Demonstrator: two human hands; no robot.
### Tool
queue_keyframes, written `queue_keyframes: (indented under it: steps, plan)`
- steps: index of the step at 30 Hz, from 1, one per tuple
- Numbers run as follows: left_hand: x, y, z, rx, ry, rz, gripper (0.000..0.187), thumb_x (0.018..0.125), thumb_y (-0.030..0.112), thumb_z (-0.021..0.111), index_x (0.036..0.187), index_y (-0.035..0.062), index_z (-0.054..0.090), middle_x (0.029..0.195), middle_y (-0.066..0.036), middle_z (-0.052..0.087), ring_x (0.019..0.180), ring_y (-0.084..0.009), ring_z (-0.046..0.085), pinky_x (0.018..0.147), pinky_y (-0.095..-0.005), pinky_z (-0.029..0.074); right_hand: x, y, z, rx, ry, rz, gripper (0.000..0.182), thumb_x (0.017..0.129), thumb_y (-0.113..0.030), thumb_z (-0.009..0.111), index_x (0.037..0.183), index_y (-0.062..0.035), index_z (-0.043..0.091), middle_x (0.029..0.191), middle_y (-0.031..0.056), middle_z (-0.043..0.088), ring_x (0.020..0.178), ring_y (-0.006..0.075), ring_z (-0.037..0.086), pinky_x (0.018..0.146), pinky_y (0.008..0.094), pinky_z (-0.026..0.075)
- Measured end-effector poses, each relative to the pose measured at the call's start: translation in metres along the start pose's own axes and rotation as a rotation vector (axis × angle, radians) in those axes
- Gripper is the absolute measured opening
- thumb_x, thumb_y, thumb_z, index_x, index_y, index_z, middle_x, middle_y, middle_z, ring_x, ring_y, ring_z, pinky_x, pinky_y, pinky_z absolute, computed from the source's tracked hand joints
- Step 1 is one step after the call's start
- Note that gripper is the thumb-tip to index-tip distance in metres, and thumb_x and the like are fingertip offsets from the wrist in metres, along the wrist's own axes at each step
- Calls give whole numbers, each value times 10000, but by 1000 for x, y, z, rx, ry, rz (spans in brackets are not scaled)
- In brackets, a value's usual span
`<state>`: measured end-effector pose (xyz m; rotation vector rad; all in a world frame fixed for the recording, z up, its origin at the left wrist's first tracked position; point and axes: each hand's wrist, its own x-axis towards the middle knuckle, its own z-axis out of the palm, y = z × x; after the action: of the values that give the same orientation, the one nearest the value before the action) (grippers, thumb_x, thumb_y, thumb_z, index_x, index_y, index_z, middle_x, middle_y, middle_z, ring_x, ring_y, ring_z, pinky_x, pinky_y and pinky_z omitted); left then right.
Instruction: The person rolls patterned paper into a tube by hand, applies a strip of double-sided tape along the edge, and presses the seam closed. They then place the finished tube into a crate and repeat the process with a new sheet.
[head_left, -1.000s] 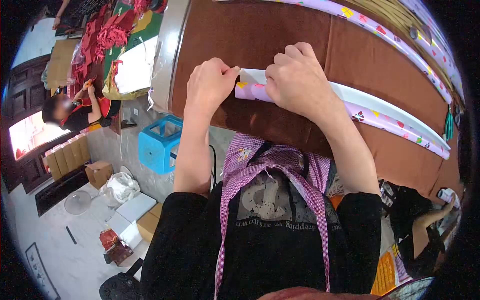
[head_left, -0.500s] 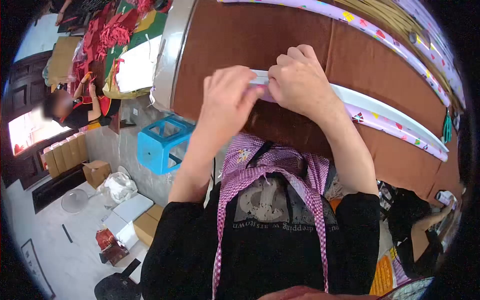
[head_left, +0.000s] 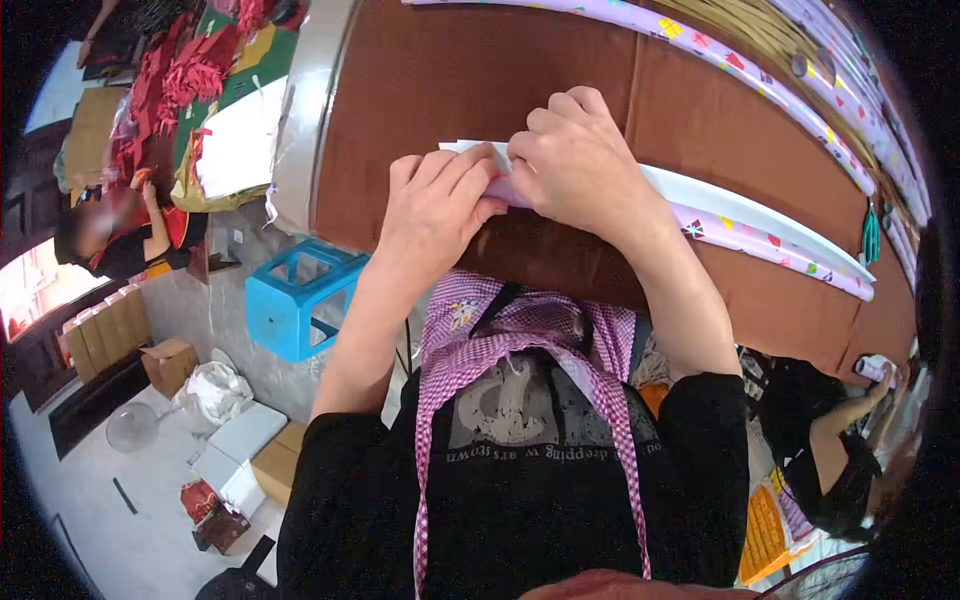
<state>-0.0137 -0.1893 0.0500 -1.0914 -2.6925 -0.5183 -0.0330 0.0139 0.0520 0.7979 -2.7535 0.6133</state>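
A long sheet of lilac wrapping paper (head_left: 770, 245) with a colourful pattern lies partly rolled near the front edge of the brown table. Its white inner side shows along the far edge. My left hand (head_left: 430, 205) grips the left end of the roll, with fingers curled over it and the thumb in front. Close beside it, my right hand (head_left: 578, 155) is closed on the same paper, knuckles up. The paper between the thumbs is partly hidden by my fingers.
Another patterned roll (head_left: 730, 62) lies farther back on the brown tabletop (head_left: 480, 70). A teal looped thing (head_left: 870, 238) is at the right. A blue stool (head_left: 285, 315) stands left of the table. One person (head_left: 130, 240) is at far left, another (head_left: 840, 450) at right.
My left hand has come onto the paper's left end and now grips it, where it was blurred by motion before. The whole view has shifted slightly.
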Motion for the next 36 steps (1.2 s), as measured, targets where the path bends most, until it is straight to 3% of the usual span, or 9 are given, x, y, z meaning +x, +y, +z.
queue_keyframes:
  steps: [4, 8, 15, 21, 23, 29, 36]
  plan:
    - [-2, 1, 0, 43, -9, 4, 384, 754, 240, 749, 1093, 99, 637, 1181, -12, 660, 1020, -178, 578, 898, -390, 381, -7, 1, -16, 15, -44, -23, 132, 796, -164, 638, 880, -105, 721, 778, 68, 608, 864, 258, 573, 934, 401, 409]
    - [-5, -1, 4, 76, 8, 11, 395, 751, 252, 753, 1098, 101, 638, 1178, -12, 667, 999, -170, 577, 885, -385, 377, -11, 0, -32, 15, -84, -33, 288, 795, -156, 693, 1083, -169, 688, 820, 52, 580, 887, 255, 560, 964, 404, 399]
    - [-5, 1, 5, 103, 19, 8, 384, 771, 267, 743, 1094, 91, 629, 1179, -11, 670, 976, -170, 577, 877, -389, 365, -24, 15, -51, 46, -117, 23, 308, 782, -90, 703, 1084, -139, 661, 847, 57, 577, 912, 266, 575, 982, 431, 401]
    - [-5, 2, 5, 90, 16, 15, 360, 787, 269, 736, 1083, 99, 625, 1230, -2, 656, 976, -171, 573, 878, -385, 359, -38, 33, -67, 116, -134, 72, 285, 786, -33, 689, 1055, -124, 658, 960, 52, 614, 968, 269, 581, 964, 393, 421]
    - [-5, 1, 5, 108, 3, 13, 356, 791, 274, 733, 1082, 102, 625, 1234, 1, 656, 974, -171, 572, 877, -384, 359, -40, 36, -64, 123, -48, -45, 309, 774, 6, 685, 1055, -121, 666, 1030, 44, 624, 1007, 266, 576, 934, 383, 434]
    - [-6, 0, 7, 131, 10, 20, 362, 794, 302, 732, 1081, 107, 625, 1228, 4, 655, 962, -169, 564, 874, -378, 355, -38, 40, -67, 77, -5, -102, 350, 756, 37, 676, 1069, -120, 667, 1091, 49, 620, 1037, 284, 565, 931, 390, 442]
    - [-7, -1, 9, 132, 31, 30, 411, 769, 264, 759, 1122, 94, 633, 1200, -3, 666, 956, -152, 559, 862, -371, 349, -30, 33, -102, 41, -107, -109, 353, 747, 30, 680, 1065, -120, 660, 1088, 72, 606, 1020, 296, 559, 920, 398, 437]
